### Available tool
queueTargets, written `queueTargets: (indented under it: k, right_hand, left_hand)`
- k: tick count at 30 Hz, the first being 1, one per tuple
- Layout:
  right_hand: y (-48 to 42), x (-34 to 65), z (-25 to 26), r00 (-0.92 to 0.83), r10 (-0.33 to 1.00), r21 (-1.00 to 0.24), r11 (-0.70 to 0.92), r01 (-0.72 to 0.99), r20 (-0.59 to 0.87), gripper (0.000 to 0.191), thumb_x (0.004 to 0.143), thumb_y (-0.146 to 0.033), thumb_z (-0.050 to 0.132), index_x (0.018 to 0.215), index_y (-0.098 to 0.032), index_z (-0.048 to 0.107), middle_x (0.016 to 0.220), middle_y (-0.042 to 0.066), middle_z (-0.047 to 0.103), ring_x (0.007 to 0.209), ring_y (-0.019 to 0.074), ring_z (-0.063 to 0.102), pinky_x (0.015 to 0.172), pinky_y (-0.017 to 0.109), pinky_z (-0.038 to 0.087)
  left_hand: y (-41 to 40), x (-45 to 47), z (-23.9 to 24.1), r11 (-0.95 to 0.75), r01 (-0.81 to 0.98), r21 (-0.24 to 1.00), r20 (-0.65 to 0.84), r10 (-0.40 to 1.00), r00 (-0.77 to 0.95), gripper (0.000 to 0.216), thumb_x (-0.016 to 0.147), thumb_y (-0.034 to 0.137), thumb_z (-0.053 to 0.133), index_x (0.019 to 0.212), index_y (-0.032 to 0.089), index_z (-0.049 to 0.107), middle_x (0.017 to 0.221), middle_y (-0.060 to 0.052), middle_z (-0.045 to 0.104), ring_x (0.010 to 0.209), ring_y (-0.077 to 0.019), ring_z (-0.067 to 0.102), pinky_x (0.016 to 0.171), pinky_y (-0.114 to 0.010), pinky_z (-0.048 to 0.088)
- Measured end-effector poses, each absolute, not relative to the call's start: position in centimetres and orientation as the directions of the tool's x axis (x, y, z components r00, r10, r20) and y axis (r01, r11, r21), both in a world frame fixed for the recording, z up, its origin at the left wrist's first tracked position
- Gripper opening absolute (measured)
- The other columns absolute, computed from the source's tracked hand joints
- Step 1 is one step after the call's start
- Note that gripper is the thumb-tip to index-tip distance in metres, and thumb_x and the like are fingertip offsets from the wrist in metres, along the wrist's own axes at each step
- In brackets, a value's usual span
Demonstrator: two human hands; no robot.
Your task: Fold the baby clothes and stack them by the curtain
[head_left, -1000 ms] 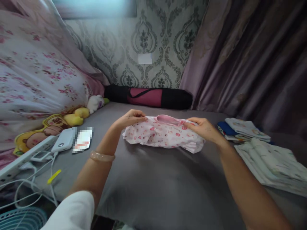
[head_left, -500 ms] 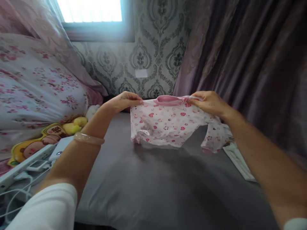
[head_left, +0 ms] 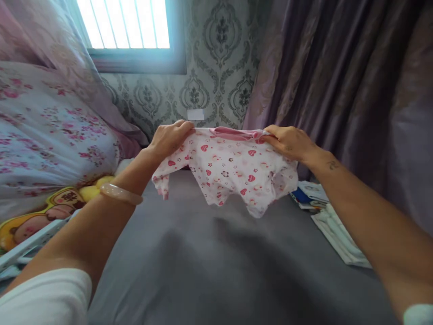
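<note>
A small white baby shirt (head_left: 230, 167) with red hearts, flowers and a pink neckband hangs stretched between my hands, above a grey bed sheet (head_left: 203, 271). My left hand (head_left: 173, 135) is closed on its left shoulder, beside the neckband. Below that wrist, one sleeve with a pink cuff dangles free. My right hand (head_left: 287, 142) pinches the other shoulder at the end of the neckband. The cloth under the right hand is bunched, so the second sleeve is hard to make out.
Folded cloth (head_left: 341, 234) and a small stack of books or papers (head_left: 309, 194) lie at the bed's right side. To the left are yellow plush toys (head_left: 61, 203) and a white rail-like edge (head_left: 34, 243). Purple curtains (head_left: 321, 81) hang at right.
The shirt has swung: its left sleeve now hangs out to the left, and the right sleeve has folded inward. My left hand has turned over the shoulder. The view has tilted up slightly.
</note>
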State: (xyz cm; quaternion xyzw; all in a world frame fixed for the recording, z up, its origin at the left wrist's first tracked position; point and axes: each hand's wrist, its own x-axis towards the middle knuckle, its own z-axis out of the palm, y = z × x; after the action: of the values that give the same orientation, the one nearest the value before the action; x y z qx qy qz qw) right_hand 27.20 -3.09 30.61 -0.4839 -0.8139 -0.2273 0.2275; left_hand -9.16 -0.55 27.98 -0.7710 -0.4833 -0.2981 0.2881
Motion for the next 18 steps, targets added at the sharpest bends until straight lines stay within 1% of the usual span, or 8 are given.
queueTargets:
  k: [3, 5, 7, 9, 11, 14, 16, 18]
  right_hand:
    - [-2.5, 27.1, 30.6, -0.457, 0.691, 0.029, 0.535, 0.844, 0.56, 0.037, 0.096, -0.044, 0.042, 0.118, -0.021, 0.06, 0.098, 0.007, 0.07, 0.088, 0.0213, 0.064, 0.07, 0.029, 0.042]
    - [-2.0, 27.1, 30.4, -0.466, 0.689, -0.051, 0.587, 0.808, 0.555, 0.035, 0.094, -0.045, 0.045, 0.114, -0.022, 0.063, 0.097, 0.005, 0.071, 0.086, 0.0203, 0.064, 0.071, 0.03, 0.044]
    - [-1.6, 26.9, 30.3, -0.423, 0.702, -0.088, 0.565, 0.82, 0.573, 0.035, 0.091, -0.05, 0.05, 0.106, -0.023, 0.067, 0.093, 0.006, 0.071, 0.085, 0.0217, 0.064, 0.071, 0.031, 0.045]
    - [-1.6, 26.8, 30.2, -0.319, 0.704, -0.103, 0.486, 0.868, 0.635, 0.036, 0.087, -0.054, 0.055, 0.098, -0.023, 0.07, 0.087, 0.007, 0.071, 0.086, 0.0243, 0.064, 0.07, 0.033, 0.046]
    - [-2.2, 26.7, 30.0, -0.257, 0.714, -0.144, 0.449, 0.882, 0.652, 0.038, 0.083, -0.058, 0.058, 0.091, -0.023, 0.071, 0.08, 0.006, 0.07, 0.084, 0.025, 0.065, 0.067, 0.033, 0.046]
    - [-3.2, 26.9, 29.2, -0.307, 0.763, -0.274, 0.527, 0.804, 0.569, 0.044, 0.083, -0.063, 0.054, 0.082, -0.023, 0.071, 0.07, 0.003, 0.068, 0.073, 0.0198, 0.064, 0.061, 0.03, 0.046]
    - [-3.4, 27.1, 28.5, -0.312, 0.774, -0.359, 0.557, 0.749, 0.55, 0.048, 0.085, -0.064, 0.047, 0.079, -0.023, 0.071, 0.066, 0.002, 0.067, 0.066, 0.0163, 0.063, 0.058, 0.029, 0.045]
    - [-3.1, 27.3, 28.3, -0.285, 0.788, -0.388, 0.539, 0.748, 0.547, 0.045, 0.084, -0.063, 0.05, 0.077, -0.024, 0.071, 0.063, 0.001, 0.066, 0.064, 0.0153, 0.062, 0.057, 0.029, 0.045]
  left_hand:
    - [0.6, -9.5, 28.2, -0.431, 0.894, -0.125, 0.729, 0.571, 0.377, 0.031, 0.095, 0.04, 0.039, 0.113, 0.021, 0.057, 0.104, -0.008, 0.066, 0.085, -0.02, 0.063, 0.072, -0.028, 0.042]
    - [1.4, -9.8, 28.3, -0.503, 0.858, -0.102, 0.729, 0.549, 0.409, 0.029, 0.093, 0.04, 0.043, 0.106, 0.021, 0.06, 0.097, -0.007, 0.066, 0.081, -0.0186, 0.062, 0.07, -0.027, 0.041]
    - [2.0, -9.9, 28.2, -0.576, 0.816, -0.054, 0.74, 0.526, 0.42, 0.027, 0.09, 0.04, 0.047, 0.098, 0.02, 0.063, 0.087, -0.005, 0.065, 0.075, -0.0166, 0.059, 0.067, -0.026, 0.041]
    - [2.1, -9.9, 28.1, -0.637, 0.768, 0.067, 0.746, 0.543, 0.385, 0.027, 0.086, 0.041, 0.052, 0.091, 0.019, 0.065, 0.075, -0.002, 0.062, 0.068, -0.0143, 0.055, 0.062, -0.025, 0.04]
    - [1.7, -10.0, 28.2, -0.674, 0.686, 0.274, 0.725, 0.613, 0.313, 0.028, 0.083, 0.043, 0.056, 0.087, 0.018, 0.067, 0.068, -0.001, 0.06, 0.061, -0.0125, 0.052, 0.057, -0.024, 0.04]
    - [0.7, -10.4, 28.2, -0.633, 0.544, 0.55, 0.572, 0.761, 0.307, 0.029, 0.079, 0.046, 0.062, 0.084, 0.019, 0.068, 0.068, -0.002, 0.063, 0.058, -0.0132, 0.054, 0.053, -0.024, 0.041]
    - [0.3, -10.7, 28.0, -0.593, 0.542, 0.595, 0.45, 0.805, 0.387, 0.026, 0.073, 0.044, 0.068, 0.079, 0.02, 0.07, 0.068, -0.003, 0.065, 0.06, -0.0153, 0.057, 0.054, -0.026, 0.043]
    - [0.4, -10.5, 27.8, -0.598, 0.591, 0.542, 0.452, 0.8, 0.395, 0.022, 0.07, 0.042, 0.07, 0.074, 0.02, 0.071, 0.066, -0.002, 0.065, 0.063, -0.0167, 0.058, 0.057, -0.027, 0.043]
